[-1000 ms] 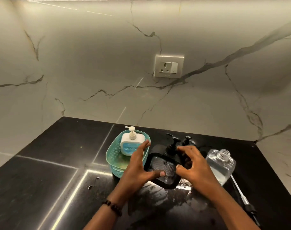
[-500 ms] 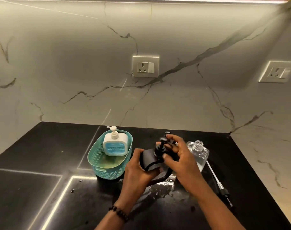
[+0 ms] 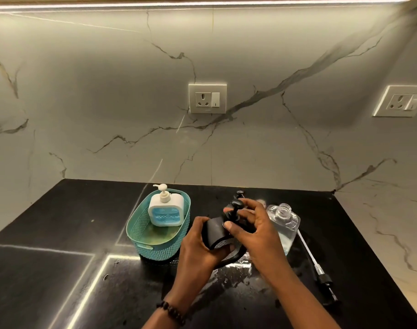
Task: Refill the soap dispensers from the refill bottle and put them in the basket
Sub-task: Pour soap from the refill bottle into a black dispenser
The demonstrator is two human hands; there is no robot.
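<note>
the left hand (image 3: 198,245) grips the black dispenser (image 3: 215,230) tilted above the countertop (image 3: 60,233), its pump (image 3: 236,207) pointing toward the back edge, pinched by the right hand (image 3: 257,231).

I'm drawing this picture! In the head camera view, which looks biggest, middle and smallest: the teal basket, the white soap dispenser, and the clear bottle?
1. teal basket
2. clear refill bottle and white soap dispenser: too alike to rank; the right hand hides part of the bottle.

Both forearms reach forward over the counter; the left hand (image 3: 200,243) curls in a grip, the right hand (image 3: 255,230) pinches with bent fingers.
</note>
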